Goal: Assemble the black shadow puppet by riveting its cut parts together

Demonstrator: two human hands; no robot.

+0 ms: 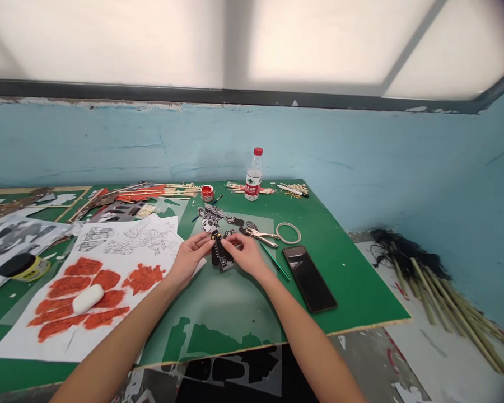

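Observation:
Both hands are at the middle of the green table. My left hand (192, 254) pinches the left edge of a black cut-out piece (220, 258) with pale patterns and small gold dots. My right hand (247, 254) closes its fingers on the same piece from the right. Just beyond lies a paper-cut figure head (210, 219) in black and white, with a dark strip (235, 221) beside it. To the right of my right hand are metal hole-punch pliers (262, 235), a ring-shaped roll (288, 233) and a green pen (275, 262).
A phone (309, 278) lies on the right. A water bottle (253, 178) and a red paint jar (207, 193) stand at the back. White sheets with red-painted shapes (79, 280) carry a white eraser-like block (88, 299). A yellow jar (24, 267) is far left; sticks (457, 308) lie beyond the table's right edge.

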